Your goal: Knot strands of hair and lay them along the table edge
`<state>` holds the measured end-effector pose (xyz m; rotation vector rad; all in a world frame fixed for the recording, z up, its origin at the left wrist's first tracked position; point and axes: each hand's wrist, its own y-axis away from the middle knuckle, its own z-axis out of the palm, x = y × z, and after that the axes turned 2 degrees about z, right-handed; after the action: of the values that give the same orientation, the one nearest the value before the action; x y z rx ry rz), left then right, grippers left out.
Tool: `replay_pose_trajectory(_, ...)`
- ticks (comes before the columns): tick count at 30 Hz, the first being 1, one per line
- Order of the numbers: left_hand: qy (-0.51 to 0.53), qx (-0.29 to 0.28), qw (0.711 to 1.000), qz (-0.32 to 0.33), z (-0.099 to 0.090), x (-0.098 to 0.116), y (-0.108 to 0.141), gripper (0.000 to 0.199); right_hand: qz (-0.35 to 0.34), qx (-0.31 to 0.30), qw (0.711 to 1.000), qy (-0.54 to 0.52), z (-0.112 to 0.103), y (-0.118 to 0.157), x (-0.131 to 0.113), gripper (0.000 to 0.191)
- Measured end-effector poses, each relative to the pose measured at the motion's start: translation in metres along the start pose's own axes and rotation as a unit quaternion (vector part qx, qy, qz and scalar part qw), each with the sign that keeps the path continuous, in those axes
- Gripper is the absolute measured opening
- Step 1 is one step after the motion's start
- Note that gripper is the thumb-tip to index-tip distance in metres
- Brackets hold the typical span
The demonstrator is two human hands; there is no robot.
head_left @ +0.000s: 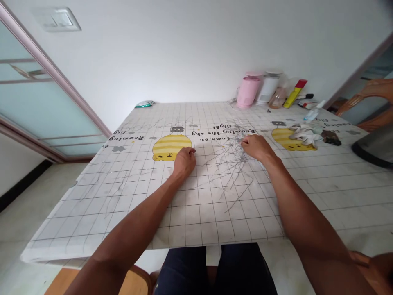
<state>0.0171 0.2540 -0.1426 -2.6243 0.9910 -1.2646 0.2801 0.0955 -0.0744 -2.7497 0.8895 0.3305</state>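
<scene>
A loose tangle of thin grey, wire-like strands fans out over the checked tablecloth. My right hand is closed in a pinch at the tangle's upper right side, its fingertips among the strands. To the left of the tangle, my left hand rests low over the cloth beside a printed yellow striped balloon. Its thumb and fingers are pressed together; anything between them is too fine to make out. More faint thin strands lie on the left part of the cloth.
Along the wall stand a pink cylinder, a white cylinder, a bottle and a yellow-red box. A crumpled cloth and a dark metal vessel are at right. A green packet lies at the far left corner.
</scene>
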Motion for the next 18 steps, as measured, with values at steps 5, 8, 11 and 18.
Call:
replay_pose_trajectory(5,-0.006,-0.004,1.000,-0.006,0.000,0.002,0.000,0.023,0.078,-0.078,0.994,-0.001,0.009,0.000,-0.017,0.043)
replay_pose_trajectory(8,-0.011,-0.011,1.000,-0.006,-0.001,0.003,-0.001,0.023,0.082,-0.084,0.993,0.011,0.008,0.000,-0.023,0.040)
replay_pose_trajectory(11,-0.019,-0.010,1.000,-0.003,-0.001,0.003,-0.002,0.023,0.042,-0.101,0.994,0.023,-0.008,0.007,-0.015,0.037)
replay_pose_trajectory(18,-0.014,-0.011,1.000,0.000,0.001,-0.001,-0.003,0.022,-0.031,-0.360,0.931,0.051,-0.045,0.037,-0.001,0.021)
